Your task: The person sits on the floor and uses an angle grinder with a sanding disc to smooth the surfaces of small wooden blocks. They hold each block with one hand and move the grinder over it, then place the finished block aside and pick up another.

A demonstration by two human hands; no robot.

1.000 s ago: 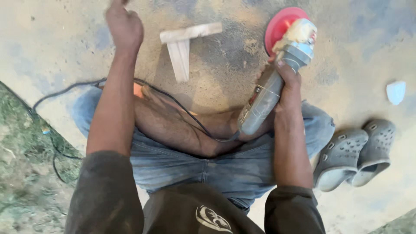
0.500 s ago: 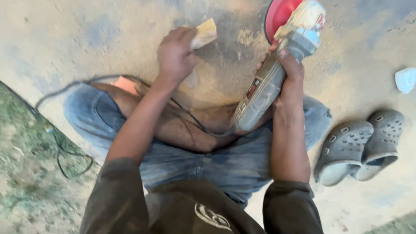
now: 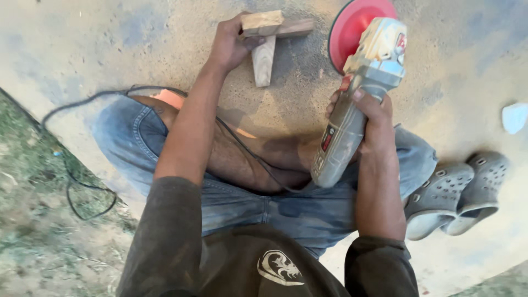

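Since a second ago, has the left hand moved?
Yes. The left hand has come back from the far ground and now grips the T-shaped wooden piece, left of the red disc of the grinder in the right hand.

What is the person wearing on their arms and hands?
Both hands are bare, with no gloves: the left hand and the right hand. Dark brownish-grey sleeves are pushed up above the elbows, leaving the forearms uncovered. No watch or rings show.
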